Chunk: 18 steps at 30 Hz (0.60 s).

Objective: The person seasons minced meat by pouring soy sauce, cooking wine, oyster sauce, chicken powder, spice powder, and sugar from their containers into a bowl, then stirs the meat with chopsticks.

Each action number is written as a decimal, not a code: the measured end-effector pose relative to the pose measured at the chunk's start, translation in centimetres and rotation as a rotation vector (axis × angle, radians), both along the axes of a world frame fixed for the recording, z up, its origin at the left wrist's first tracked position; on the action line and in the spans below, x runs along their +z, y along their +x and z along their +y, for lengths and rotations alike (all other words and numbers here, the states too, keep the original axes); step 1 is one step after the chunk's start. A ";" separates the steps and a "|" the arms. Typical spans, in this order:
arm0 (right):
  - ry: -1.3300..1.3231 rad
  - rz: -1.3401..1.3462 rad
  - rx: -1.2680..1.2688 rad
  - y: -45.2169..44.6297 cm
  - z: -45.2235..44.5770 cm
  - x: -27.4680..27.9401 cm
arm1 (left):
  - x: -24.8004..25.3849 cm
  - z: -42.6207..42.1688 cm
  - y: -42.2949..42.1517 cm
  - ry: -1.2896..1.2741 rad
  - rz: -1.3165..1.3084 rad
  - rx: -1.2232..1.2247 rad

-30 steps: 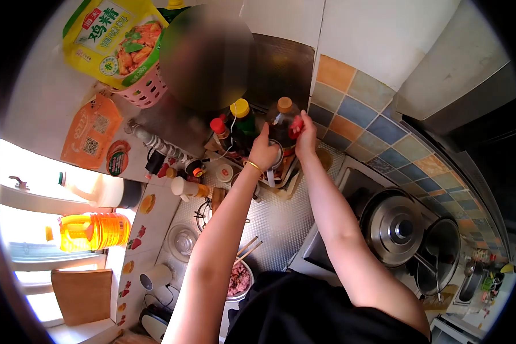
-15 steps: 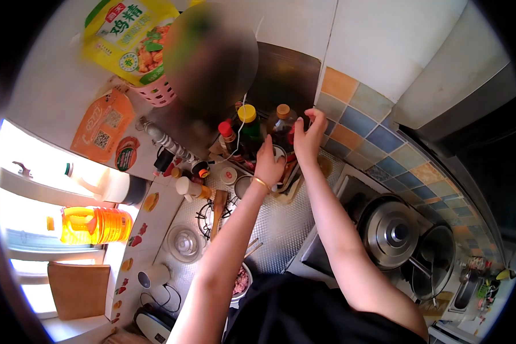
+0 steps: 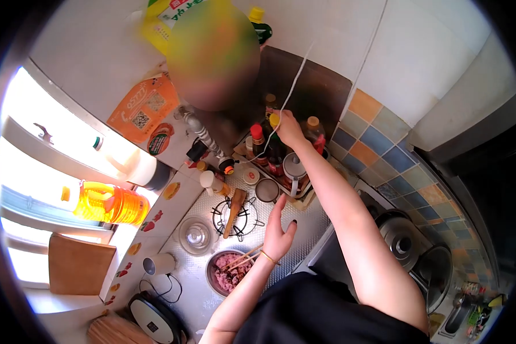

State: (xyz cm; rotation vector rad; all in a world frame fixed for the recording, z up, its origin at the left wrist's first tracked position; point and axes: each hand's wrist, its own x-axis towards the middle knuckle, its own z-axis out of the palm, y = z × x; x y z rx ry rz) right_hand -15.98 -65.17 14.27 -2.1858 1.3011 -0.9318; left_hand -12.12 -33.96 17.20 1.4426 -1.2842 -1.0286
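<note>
On the silvery counter (image 3: 308, 227), a bowl (image 3: 211, 282) of minced meat (image 3: 228, 276) is set, well apart from the yellow-capped bottle (image 3: 276, 143), which is stood among others. The right hand (image 3: 290, 129) is bent beside its cap; whether anything is gripped cannot be told. The left hand (image 3: 278, 236) is held loosely spread, empty, near the chopsticks (image 3: 243, 260) laid in the bowl

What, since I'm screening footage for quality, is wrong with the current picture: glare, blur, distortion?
In the head view, glare whitens the window at left; there too, the tiles at right bend, corners go black, and a round blur covers part of the yellow packet; the left hand looks fairly clear.
</note>
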 end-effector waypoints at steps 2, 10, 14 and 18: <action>-0.004 0.064 -0.033 0.4 -0.4 -1.0 | 0.2 -0.7 1.0 -0.025 0.016 0.042; 0.132 0.250 -0.003 0.8 -1.0 0.7 | 1.9 -11.7 5.0 -0.212 -0.081 0.111; 0.156 0.359 -0.031 1.0 -2.0 1.4 | 0.9 -16.6 5.7 -0.346 -0.346 0.024; 0.068 0.392 -0.021 0.1 -2.8 3.8 | 2.1 -18.4 5.0 -0.197 -0.338 0.087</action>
